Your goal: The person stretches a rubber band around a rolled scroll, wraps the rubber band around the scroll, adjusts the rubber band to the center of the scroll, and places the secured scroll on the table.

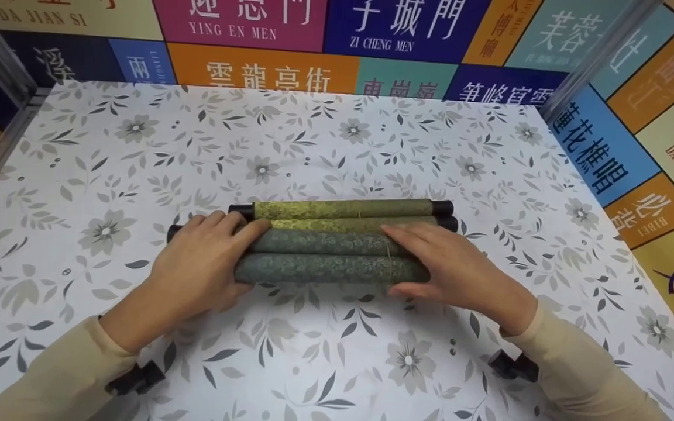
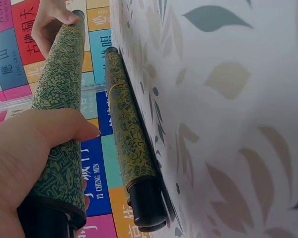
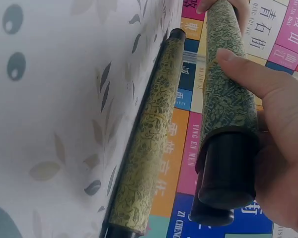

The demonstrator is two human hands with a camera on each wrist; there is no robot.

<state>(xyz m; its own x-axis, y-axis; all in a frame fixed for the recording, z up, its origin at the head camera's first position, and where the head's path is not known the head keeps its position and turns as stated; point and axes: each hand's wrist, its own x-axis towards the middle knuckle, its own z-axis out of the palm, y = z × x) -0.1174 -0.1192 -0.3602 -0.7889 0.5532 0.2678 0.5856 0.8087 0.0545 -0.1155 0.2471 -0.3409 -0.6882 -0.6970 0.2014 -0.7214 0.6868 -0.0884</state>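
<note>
Two dark green patterned hanging scrolls, rolled up, lie side by side across both hands, one nearer (image 1: 331, 269) and one farther (image 1: 328, 241). My left hand (image 1: 199, 260) grips their left ends, thumb at the near side and fingers over the far side. At the right ends, my right hand (image 1: 454, 263) holds them the same way. Both wrist views show the green scrolls (image 2: 62, 69) (image 3: 226, 89) raised off the table. Behind them, two yellow-green rolled scrolls, a back one (image 1: 337, 209) and a front one (image 1: 313, 224), lie with black end knobs showing; the green pair partly covers the front one.
A white tablecloth (image 1: 325, 339) with grey flowers and leaves covers the table. Coloured panels with Chinese lettering (image 1: 267, 70) stand along its back and right edges (image 1: 600, 164). Metal frame posts (image 1: 600, 58) rise at the back corners.
</note>
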